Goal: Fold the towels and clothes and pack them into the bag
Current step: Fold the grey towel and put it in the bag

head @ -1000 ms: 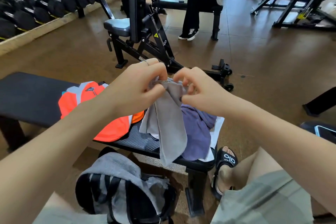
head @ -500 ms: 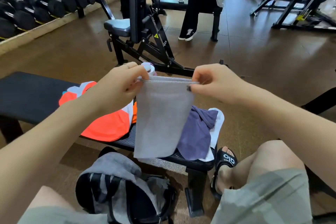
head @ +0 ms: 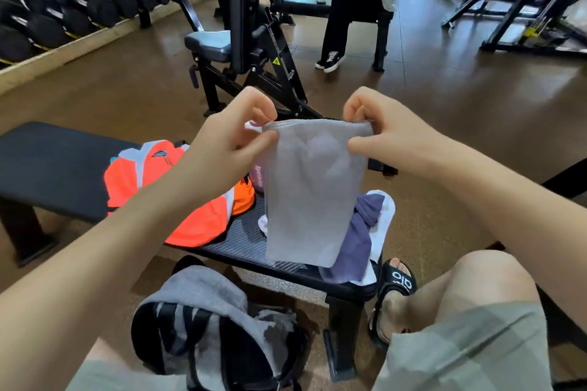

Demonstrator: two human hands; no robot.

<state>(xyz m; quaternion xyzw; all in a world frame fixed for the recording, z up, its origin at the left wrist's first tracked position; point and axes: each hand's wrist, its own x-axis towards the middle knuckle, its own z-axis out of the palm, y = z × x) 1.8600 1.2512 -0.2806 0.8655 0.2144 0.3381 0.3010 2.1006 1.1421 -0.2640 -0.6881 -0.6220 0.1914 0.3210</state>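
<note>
A small light grey towel (head: 313,197) hangs flat in the air above the black bench (head: 54,168). My left hand (head: 228,143) pinches its top left corner and my right hand (head: 390,133) pinches its top right corner. On the bench lie an orange and white garment (head: 178,197), a purple cloth (head: 359,238) and a white cloth (head: 386,219) under it. A pink bottle (head: 259,174) stands partly hidden behind the towel. The grey and black bag (head: 216,327) sits open on the floor between my knees.
A black weight machine with a grey seat (head: 241,41) stands just beyond the bench. A person (head: 359,0) sits on another bench farther back. Dumbbell racks (head: 63,3) line the left wall. My sandalled foot (head: 394,292) rests beside the bench leg.
The towel was bunched between my hands; I drew them apart and it spread flat. Now it is held a little higher and nearer, hands slightly closer together.
</note>
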